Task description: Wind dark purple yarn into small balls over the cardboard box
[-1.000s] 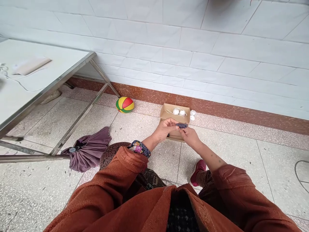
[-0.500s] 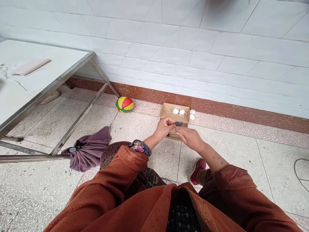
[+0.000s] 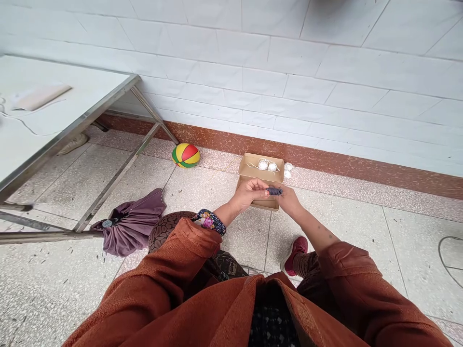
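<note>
A small wound bundle of dark blue yarn (image 3: 274, 191) is held over an open cardboard box (image 3: 265, 206). My left hand (image 3: 249, 193) pinches the bundle's left end between thumb and fingers. My right hand (image 3: 290, 201) is closed at the bundle's right end and touches it; its fingertips are partly hidden behind the yarn. Balls of white string (image 3: 263, 165) with loose ends lie in the far part of the box. More white balls (image 3: 288, 167) sit on the floor just right of it.
A colourful ball (image 3: 185, 155) rests by the wall near a metal-framed table (image 3: 119, 79). Purple folded fabric (image 3: 135, 224), like an umbrella, lies on the floor at the left. A red shoe (image 3: 294, 255) is below my right forearm. A dark wire loop (image 3: 442, 258) is far right.
My right hand has moved from below the yarn bundle to its right end, fingers now behind it. The bundle has shifted slightly right and down, with my left hand still on it.
</note>
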`<state>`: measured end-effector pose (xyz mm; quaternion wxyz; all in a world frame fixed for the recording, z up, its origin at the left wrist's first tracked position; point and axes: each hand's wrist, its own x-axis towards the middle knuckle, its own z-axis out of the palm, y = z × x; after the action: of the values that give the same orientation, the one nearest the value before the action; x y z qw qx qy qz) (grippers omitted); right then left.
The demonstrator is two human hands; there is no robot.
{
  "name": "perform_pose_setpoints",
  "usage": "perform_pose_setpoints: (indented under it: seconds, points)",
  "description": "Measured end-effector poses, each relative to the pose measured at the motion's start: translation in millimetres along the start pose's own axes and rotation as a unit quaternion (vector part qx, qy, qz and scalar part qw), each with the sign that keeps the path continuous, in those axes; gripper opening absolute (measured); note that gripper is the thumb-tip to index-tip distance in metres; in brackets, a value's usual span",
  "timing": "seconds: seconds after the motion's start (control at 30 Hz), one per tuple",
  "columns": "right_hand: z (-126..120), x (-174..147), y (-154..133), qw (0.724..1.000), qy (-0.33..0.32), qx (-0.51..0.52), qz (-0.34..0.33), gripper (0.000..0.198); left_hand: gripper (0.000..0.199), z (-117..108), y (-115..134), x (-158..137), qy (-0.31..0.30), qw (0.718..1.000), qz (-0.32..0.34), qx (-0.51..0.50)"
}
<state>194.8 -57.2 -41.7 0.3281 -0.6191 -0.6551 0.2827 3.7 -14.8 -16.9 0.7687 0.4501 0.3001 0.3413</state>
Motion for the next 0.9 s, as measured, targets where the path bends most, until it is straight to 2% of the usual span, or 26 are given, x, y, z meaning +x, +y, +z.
perform_pose_setpoints:
  seconds: [0.1,0.23,0.33,0.47,0.57,0.7,0.8,0.9]
  points:
    - [12.5,-4.6,-1.2,0.996,-0.051,-0.069,-0.008,0.028,0.04,-2.0,-1.6,2.1,0.049,0.999,0.013,-0.02]
    - [16.9,-12.7,-10.5,0.985,-0.079,-0.117,-0.097,0.03,0.035,-8.5,-5.9,6.3,0.109,0.993,0.046,0.005]
    - [11.7,-16.9,-17.2,0.978,-0.076,-0.146,-0.129,0.033,0.031,-12.7,-9.3,10.5,0.128,0.988,0.063,0.057]
    - [-3.0,-15.9,-22.1,0.979,-0.034,-0.127,-0.158,0.037,0.026,-11.9,-11.5,12.6,0.116,0.984,0.07,0.117]
    - [-15.5,-11.0,-21.5,0.984,0.015,-0.1,-0.145,0.045,0.026,-7.8,-9.8,8.8,0.083,0.985,0.065,0.14]
    - [-23.7,-2.7,-13.4,0.992,0.07,-0.064,-0.08,0.048,0.031,-2.9,-4.7,1.4,0.019,0.992,0.044,0.118]
    - [-19.3,1.2,-6.2,0.998,0.047,-0.022,-0.046,0.041,0.037,-1.2,-1.9,-1.1,0.001,0.998,0.015,0.059]
    - [-9.5,0.2,-5.0,0.999,-0.007,0.021,-0.034,0.035,0.043,-1.4,-1.4,-0.3,0.02,1.0,-0.006,-0.017]
